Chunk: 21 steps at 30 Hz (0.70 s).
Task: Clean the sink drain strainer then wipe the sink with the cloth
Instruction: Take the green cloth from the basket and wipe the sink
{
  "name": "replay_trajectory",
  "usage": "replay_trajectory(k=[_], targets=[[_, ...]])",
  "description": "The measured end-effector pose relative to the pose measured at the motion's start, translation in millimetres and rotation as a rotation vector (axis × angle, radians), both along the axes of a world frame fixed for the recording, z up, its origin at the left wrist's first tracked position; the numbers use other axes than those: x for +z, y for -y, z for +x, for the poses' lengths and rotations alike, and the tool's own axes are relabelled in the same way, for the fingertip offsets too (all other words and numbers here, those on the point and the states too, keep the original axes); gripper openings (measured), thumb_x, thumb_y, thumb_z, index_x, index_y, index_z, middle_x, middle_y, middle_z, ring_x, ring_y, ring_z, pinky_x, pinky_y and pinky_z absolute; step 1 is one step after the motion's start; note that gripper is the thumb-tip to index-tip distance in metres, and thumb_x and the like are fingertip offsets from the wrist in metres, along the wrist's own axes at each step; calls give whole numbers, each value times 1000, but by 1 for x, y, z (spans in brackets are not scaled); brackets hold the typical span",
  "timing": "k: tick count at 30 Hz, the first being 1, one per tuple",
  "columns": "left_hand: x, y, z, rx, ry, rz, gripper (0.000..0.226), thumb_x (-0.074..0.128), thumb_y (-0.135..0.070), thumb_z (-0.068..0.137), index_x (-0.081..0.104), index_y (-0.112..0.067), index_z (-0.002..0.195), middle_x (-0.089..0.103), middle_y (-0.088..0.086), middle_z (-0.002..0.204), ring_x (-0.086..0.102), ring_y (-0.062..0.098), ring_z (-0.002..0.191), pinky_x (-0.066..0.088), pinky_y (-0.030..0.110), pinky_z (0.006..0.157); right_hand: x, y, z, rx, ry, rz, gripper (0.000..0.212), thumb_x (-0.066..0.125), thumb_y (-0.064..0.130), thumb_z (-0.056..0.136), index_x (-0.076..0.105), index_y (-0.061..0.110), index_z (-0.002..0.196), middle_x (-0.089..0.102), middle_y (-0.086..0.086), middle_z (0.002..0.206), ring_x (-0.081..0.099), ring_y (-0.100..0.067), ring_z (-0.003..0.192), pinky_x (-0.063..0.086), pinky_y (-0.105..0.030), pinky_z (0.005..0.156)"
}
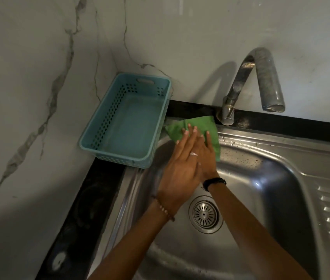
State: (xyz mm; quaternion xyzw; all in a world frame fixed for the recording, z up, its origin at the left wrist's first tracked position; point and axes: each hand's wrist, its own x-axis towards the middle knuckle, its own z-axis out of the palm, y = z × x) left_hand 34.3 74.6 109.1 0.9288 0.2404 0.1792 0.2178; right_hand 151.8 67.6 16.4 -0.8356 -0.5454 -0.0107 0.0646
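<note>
- Head view looks down on a white marble-veined wall [39, 77] that fills the upper half, meeting in a corner behind the counter.
- Below it lies a stainless steel sink [271, 178] with a deep basin and a ribbed draining board along its right side; water drops sit on its back rim.
- A black stone countertop [75, 219] borders the sink on the left and runs as a narrow strip along the back.
- A light blue perforated plastic basket [99, 126] stands in the corner on the countertop, its near right corner overlapping the sink's rim; nothing shows inside it.
- A curved, dull metal tap [261, 77] rises from the back strip, its spout hanging over the basin.
- The left hand [182, 168], fingers straight and flat, lies partly over the right hand [206, 156], which is likewise flat; both press down and grip nothing.
- Under their fingers a green cloth [196, 124] lies spread on the sink's back left rim, just beside the basket and the tap's base.
- A round metal drain strainer [204, 214] sits in the basin floor, seated in the drain, between the two forearms.
- A beaded bracelet [166, 211] circles the left wrist, a black band [214, 181] the right.
</note>
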Motion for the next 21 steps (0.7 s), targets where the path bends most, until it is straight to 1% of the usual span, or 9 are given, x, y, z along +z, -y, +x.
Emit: replay_trajectory(k=[1,3,5,7,9,13,15,17,21], targets=[[-9,-2,12,-7,-47,-34,62,40,-11,91,11,-10,146,9,7,157,-12,12,141,1,30,120,0,15,9,-35,21,-2,60,41,25,97,10,14,147,11,-8,157,9,-27,146,1,-50,117],[-25,-14,31,-10,-143,-32,64,41,-8,90,9,-6,146,6,11,157,-8,19,145,2,31,120,-1,44,27,-100,46,-11,66,50,17,93,12,15,147,16,-10,156,13,-30,144,3,-52,116],[-39,-28,42,13,-229,-5,68,41,-6,88,5,-5,146,0,12,158,-7,23,146,-1,31,119,1,72,44,-179,39,-8,70,52,8,89,13,14,147,18,-13,156,15,-31,144,4,-52,116],[-48,-42,46,51,-248,-6,69,39,-3,88,3,-6,146,-2,12,157,-9,24,145,-5,31,117,3,97,57,-292,20,-16,69,50,5,90,12,13,147,16,-14,156,15,-31,144,6,-51,118],[-56,-53,45,85,-281,-9,70,38,0,87,1,-7,146,-3,12,157,-9,25,145,-7,33,117,6,111,64,-418,-28,-2,62,44,7,94,13,11,148,16,-16,156,14,-31,145,7,-49,119],[-64,-63,34,120,-324,-19,82,42,6,81,-3,-12,147,-6,8,158,-3,23,146,-3,34,118,8,88,48,-582,-164,118,51,31,5,98,15,3,147,13,-22,155,11,-34,145,5,-45,120],[-64,-63,33,128,-311,-12,85,48,3,79,0,-13,147,-3,6,158,3,21,146,0,34,118,8,68,32,-588,-206,179,51,30,5,99,13,1,146,12,-22,155,8,-33,145,2,-43,120],[-63,-64,34,137,-310,-18,87,52,0,77,4,-13,148,1,5,158,7,21,145,4,35,118,7,51,15,-547,-215,214,54,31,4,98,9,3,147,7,-20,156,3,-32,146,-3,-40,120],[-61,-68,37,144,-320,-34,85,53,0,77,7,-13,148,4,4,158,10,20,145,8,35,119,-2,17,-13,-342,-179,213,61,32,-1,97,1,10,148,-2,-15,157,-5,-28,146,-6,-39,120]])
